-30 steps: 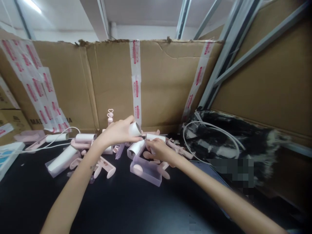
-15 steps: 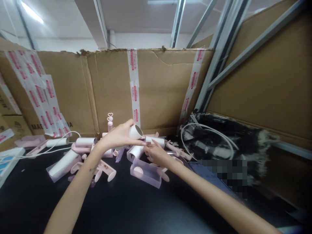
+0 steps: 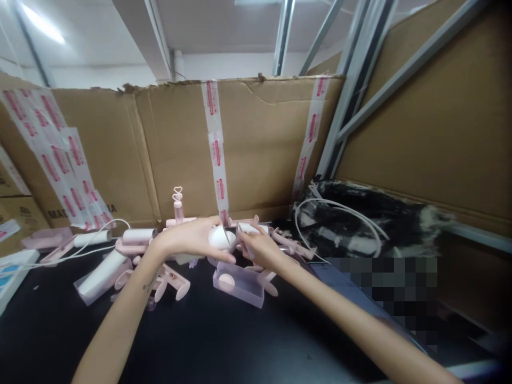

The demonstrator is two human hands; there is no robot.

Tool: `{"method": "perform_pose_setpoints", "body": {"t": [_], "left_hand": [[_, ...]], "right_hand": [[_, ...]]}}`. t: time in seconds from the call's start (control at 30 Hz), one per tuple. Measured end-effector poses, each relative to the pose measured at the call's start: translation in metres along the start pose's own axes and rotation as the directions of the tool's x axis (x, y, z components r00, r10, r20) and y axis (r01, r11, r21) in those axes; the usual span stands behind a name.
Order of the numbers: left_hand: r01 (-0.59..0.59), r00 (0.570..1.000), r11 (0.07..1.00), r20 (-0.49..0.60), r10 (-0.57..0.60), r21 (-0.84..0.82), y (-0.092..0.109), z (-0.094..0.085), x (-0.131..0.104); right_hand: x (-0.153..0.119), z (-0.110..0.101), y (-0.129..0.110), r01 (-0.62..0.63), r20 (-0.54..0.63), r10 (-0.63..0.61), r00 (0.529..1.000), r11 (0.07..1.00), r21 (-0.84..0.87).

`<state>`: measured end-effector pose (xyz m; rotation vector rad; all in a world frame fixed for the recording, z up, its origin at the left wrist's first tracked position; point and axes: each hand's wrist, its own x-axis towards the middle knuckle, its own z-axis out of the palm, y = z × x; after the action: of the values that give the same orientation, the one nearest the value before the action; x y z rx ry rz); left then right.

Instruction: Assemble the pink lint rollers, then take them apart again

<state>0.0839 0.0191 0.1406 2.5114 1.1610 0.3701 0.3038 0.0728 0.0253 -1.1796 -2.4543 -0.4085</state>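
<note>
My left hand (image 3: 192, 237) is wrapped round a white tube (image 3: 219, 238), whose end faces right. Close against that end is my right hand (image 3: 256, 244), its fingers bent together; what they pinch, if anything, is too small to tell. Just below the hands lies a translucent pinkish tray (image 3: 240, 288) with a round pale disc (image 3: 226, 281) in it. Behind my right hand another white roll (image 3: 248, 228) is partly hidden. Pink plastic parts (image 3: 176, 282) lie below my left wrist.
A white roll in a clear case (image 3: 102, 274) and more pink pieces lie at left. Near the cardboard wall (image 3: 180, 144) stands a small pink piece with heart shapes (image 3: 178, 205). A black bundle with a white cable (image 3: 340, 205) and a dark flat panel (image 3: 348, 288) are at right.
My left hand has lowered slightly with the white tube, which now points more to the right and meets my right hand's fingertips. The whole view has shifted a little.
</note>
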Motion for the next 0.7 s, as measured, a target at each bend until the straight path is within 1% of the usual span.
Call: {"method": "perform_pose_setpoints", "body": {"t": [0.07,0.13,0.2,0.23,0.3,0.37,0.47,0.53,0.6,0.63,0.7], "left_hand": [[0.037,0.998,0.999,0.057,-0.038,0.019,-0.002,0.003,-0.001],[0.073,0.993,0.997,0.094,-0.073,-0.002,-0.003,0.006,-0.001],[0.055,0.987,0.997,0.153,-0.045,-0.062,-0.003,0.01,0.001],[0.026,0.984,0.996,0.176,-0.01,-0.089,-0.003,0.012,0.003],[-0.042,0.978,0.994,0.2,0.062,-0.102,-0.001,0.017,0.008],[-0.098,0.97,0.993,0.214,0.112,-0.073,0.0,0.022,0.013],[-0.16,0.954,0.984,0.243,0.174,-0.075,0.001,0.032,0.022],[-0.2,0.943,0.975,0.25,0.217,-0.092,0.003,0.041,0.029],[-0.22,0.934,0.972,0.27,0.234,-0.08,0.006,0.053,0.035],[-0.224,0.93,0.973,0.285,0.231,-0.059,0.008,0.06,0.037],[-0.216,0.929,0.976,0.31,0.202,0.013,0.015,0.076,0.041]], "right_hand": [[-0.011,-0.022,-0.007,-0.026,-0.058,0.03,0.998,0.997,0.073],[-0.027,-0.042,-0.016,-0.014,-0.101,0.041,0.994,0.967,0.254],[-0.043,-0.055,-0.023,0.013,-0.091,0.028,0.995,0.908,0.418],[-0.05,-0.059,-0.026,0.015,-0.075,0.022,0.997,0.892,0.452],[-0.059,-0.061,-0.028,-0.002,-0.051,0.026,0.998,0.905,0.424],[-0.063,-0.061,-0.026,-0.022,-0.052,0.046,0.998,0.921,0.39],[-0.066,-0.064,-0.02,-0.062,-0.051,0.09,0.995,0.912,0.406],[-0.067,-0.068,-0.015,-0.118,-0.066,0.164,0.984,0.889,0.441],[-0.066,-0.07,-0.007,-0.2,-0.089,0.269,0.959,0.864,0.463],[-0.064,-0.069,-0.003,-0.247,-0.095,0.319,0.943,0.861,0.444],[-0.055,-0.062,0.006,-0.323,-0.063,0.356,0.932,0.898,0.299]]}}
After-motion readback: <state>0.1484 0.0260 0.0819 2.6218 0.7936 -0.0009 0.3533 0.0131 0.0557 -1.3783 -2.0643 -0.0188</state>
